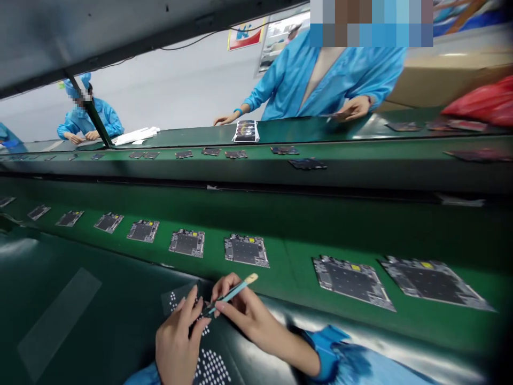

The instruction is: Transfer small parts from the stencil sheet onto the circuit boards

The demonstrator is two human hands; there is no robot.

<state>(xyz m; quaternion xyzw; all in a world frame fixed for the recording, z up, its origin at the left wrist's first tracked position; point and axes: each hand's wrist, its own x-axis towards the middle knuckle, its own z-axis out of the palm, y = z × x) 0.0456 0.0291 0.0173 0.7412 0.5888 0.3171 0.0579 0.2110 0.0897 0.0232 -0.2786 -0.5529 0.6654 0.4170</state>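
My right hand (244, 307) is closed around a slim light-blue tool (234, 294) with a cream-coloured end, which points up and to the right. Its dark working end reaches down to the fingertips of my left hand (178, 331). The left fingers are bent and brought together at a small dark thing, mostly hidden, whose kind I cannot make out. Beneath both hands lies a sheet of small white round dots (212, 368), partly covered by the left hand. More of these dots show past the left fingertips.
A row of circuit boards (246, 250) lies along the green conveyor belt (288, 278) ahead. Behind it, a second belt (160, 166) carries more boards. Co-workers in blue coats (320, 75) sit across. Clear tape (60, 323) is at left; a red bag (484, 104) at far right.
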